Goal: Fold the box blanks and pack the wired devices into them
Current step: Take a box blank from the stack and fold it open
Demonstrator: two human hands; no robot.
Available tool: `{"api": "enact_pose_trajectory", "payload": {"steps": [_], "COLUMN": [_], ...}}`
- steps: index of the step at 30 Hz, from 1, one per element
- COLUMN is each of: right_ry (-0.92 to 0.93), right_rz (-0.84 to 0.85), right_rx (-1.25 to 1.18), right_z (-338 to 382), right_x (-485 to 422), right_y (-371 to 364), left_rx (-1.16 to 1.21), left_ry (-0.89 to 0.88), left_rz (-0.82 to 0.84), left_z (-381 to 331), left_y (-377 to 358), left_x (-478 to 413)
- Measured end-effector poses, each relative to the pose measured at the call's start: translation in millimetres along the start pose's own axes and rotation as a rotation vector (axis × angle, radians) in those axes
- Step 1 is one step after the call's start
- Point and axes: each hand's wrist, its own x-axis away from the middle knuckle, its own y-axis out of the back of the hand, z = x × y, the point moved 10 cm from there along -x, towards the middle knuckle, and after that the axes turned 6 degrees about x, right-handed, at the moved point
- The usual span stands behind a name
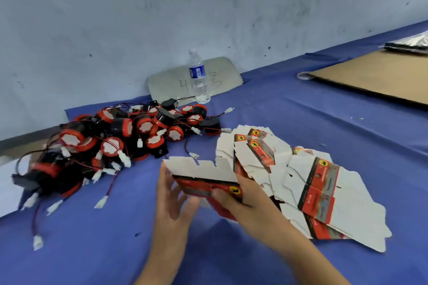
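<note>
Left hand (pixel 172 194) open, fingers straight, palm facing right. Right hand (pixel 240 199) beside it, thumb and fingers pinching; forearms converge.

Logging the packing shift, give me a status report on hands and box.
Right hand grips box blank, left hand open beside it. Blank unfolded, held above the table. Wired devices piled left, unpacked. Nothing in the way.

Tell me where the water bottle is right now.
In the head view the water bottle stands upright at the back of the table, against the wall, just behind the pile of wired devices.
</note>
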Motion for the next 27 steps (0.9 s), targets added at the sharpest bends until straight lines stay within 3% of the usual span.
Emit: {"api": "enact_pose_trajectory", "payload": {"steps": [2, 6, 9, 12, 16, 27], "right_ry": [-0.039, -0.059, -0.068, -0.022, 0.025, 0.043], "right_rz": [-0.016, -0.117, -0.136, -0.134, -0.258, -0.296], "right_rx": [-0.068, 0.000, 0.009, -0.065, -0.128, -0.222], "right_z": [-9, -15, -13, -5, 6, 4], "right_x": [-3, -6, -5, -1, 4, 6], "right_y": [-4, 0, 0, 0, 14, 20], "left_rx": [-0.010, -0.102, -0.118, -0.083, -0.168, -0.123], "left_ry": [-0.011, 0.114, 0.034, 0.080, -0.109, -0.219], "left_rz": [-0.034, 0.089, 0.250, 0.173, 0.083, 0.053], "left_z": [-2, 16, 9, 10, -7, -21], "left_y": [6, -8, -35, -34, -24, -22], "left_x": [1, 19, 38, 42, 32, 33]}}
